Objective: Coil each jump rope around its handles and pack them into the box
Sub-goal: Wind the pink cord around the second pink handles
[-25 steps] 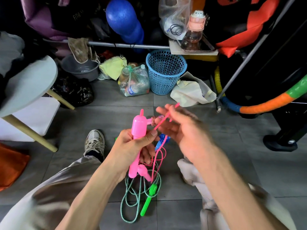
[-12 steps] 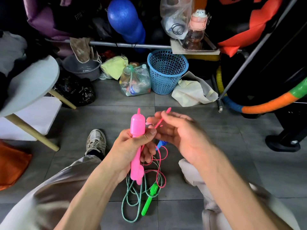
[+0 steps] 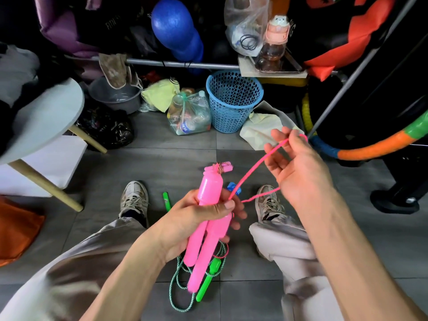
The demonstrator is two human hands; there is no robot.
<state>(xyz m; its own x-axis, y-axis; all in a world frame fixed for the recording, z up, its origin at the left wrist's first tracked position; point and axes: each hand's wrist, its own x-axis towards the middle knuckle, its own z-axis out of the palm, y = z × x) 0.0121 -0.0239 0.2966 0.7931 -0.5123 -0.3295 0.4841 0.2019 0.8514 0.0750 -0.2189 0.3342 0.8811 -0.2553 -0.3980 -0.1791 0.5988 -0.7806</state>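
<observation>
The pink jump rope (image 3: 259,165) is in both hands above the floor, between the person's knees: its two pink handles (image 3: 208,223) lie side by side in the left hand (image 3: 192,218), long axis running from near the body up and away, tipped slightly right, with the thumb pressed across them and the fingers (image 3: 236,213) curled round from behind. From the spot beside that thumb the cord rises up and to the right as a doubled strand to the right hand (image 3: 298,167), which is raised well apart from the handles; its fingers are loosely spread, with the loop caught over the fingertips near the top rather than tightly pinched. So the free cord lies right of and beyond the handles, crossing their axis at an angle, and the right hand is placed to carry it round them for the next wrap, I judge. A green jump rope (image 3: 185,281) lies on the floor beneath. No box is in view.
</observation>
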